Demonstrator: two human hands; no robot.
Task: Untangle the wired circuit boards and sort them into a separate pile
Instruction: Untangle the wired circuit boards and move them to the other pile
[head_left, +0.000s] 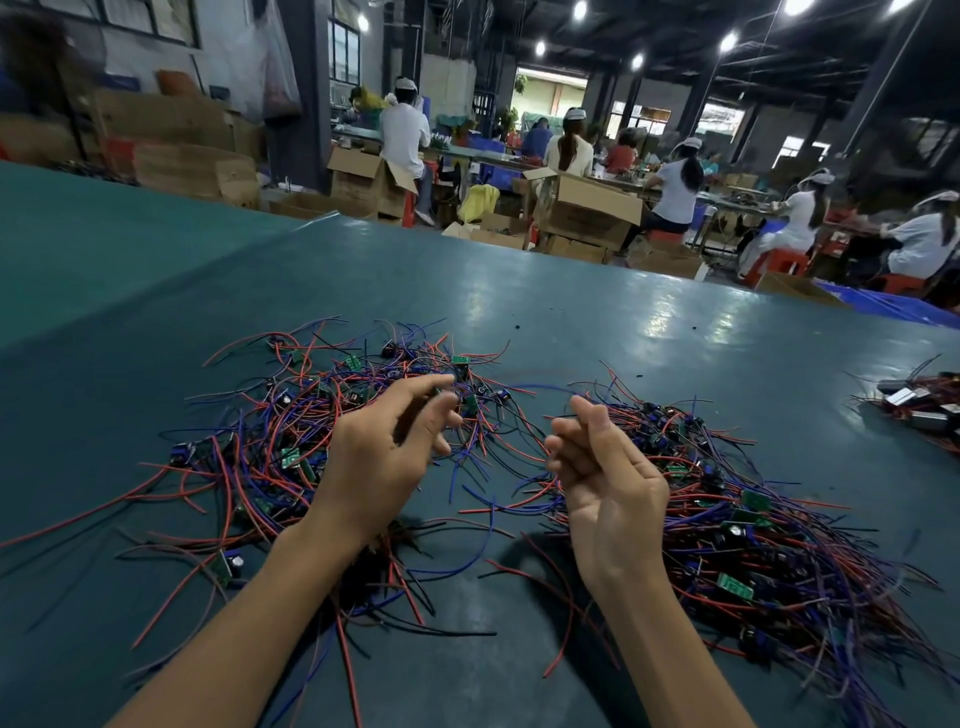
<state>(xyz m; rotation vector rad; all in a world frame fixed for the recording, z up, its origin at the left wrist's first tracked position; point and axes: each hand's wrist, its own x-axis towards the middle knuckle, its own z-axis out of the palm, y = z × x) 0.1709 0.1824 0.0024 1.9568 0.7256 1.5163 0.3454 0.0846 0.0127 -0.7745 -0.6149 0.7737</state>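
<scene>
A loose tangle of red, blue and black wires with small green circuit boards (291, 426) spreads over the left of the green table (571, 322). A denser pile of wired boards (737, 530) lies on the right. My left hand (384, 457) reaches over the left tangle, and its thumb and forefinger pinch a small dark board (443, 397) at the tangle's top right. My right hand (608, 483) hovers palm up beside the left edge of the right pile. Its fingers are curled in and I see nothing inside them.
A third small heap of black parts with wires (919, 405) sits at the table's right edge. Stray wires (467, 566) trail between the two piles toward me. Beyond the far edge, seated people work at benches among cardboard boxes (587, 208).
</scene>
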